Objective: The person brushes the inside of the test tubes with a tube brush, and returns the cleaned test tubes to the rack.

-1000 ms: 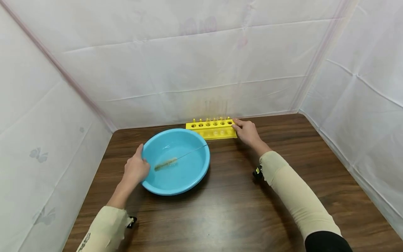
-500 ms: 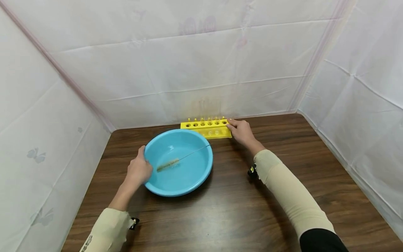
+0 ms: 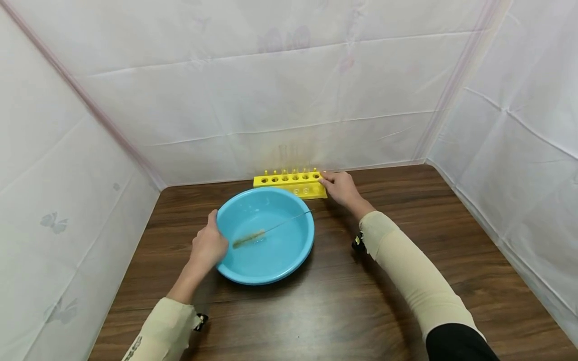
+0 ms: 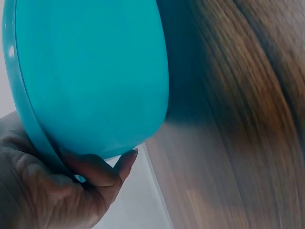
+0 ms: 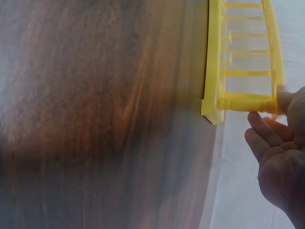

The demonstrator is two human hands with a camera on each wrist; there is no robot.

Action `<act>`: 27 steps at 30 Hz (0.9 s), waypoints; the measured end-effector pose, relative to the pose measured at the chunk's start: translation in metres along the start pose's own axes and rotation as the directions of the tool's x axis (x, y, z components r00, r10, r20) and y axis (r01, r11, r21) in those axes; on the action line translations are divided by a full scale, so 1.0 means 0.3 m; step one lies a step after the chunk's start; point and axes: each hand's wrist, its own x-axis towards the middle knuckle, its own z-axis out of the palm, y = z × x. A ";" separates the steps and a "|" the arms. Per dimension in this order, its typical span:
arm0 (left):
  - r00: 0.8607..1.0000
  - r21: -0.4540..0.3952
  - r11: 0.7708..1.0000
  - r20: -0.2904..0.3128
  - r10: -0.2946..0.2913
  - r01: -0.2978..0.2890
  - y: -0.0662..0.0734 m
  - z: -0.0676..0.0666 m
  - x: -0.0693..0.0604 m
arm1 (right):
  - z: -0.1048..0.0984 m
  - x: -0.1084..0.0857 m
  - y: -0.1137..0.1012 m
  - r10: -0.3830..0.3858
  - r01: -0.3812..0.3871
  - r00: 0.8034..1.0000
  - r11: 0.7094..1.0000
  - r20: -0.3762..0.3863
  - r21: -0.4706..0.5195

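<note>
Your left hand (image 3: 209, 244) grips the basin (image 3: 275, 263) at its nine o'clock, fingers curled under the rim. Your right hand (image 3: 340, 188) pinches the three o'clock end of the rack (image 3: 290, 183), which stands just beside the basin, toward its one o'clock, holding clear tubes (image 3: 283, 154). A brush (image 3: 248, 238) lies in the basin, its wire handle crossing the rim at two o'clock. The basin should feel stiff and slick; its weight is hard to judge. The rim suits your grip. The rack seems light, the tubes fragile, so hold its end.
</note>
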 end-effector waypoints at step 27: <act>1.000 0.097 0.995 -0.006 0.023 -0.022 0.091 0.061 -0.014 | -0.023 0.040 -0.055 -0.051 0.065 0.988 0.994 0.144 -0.089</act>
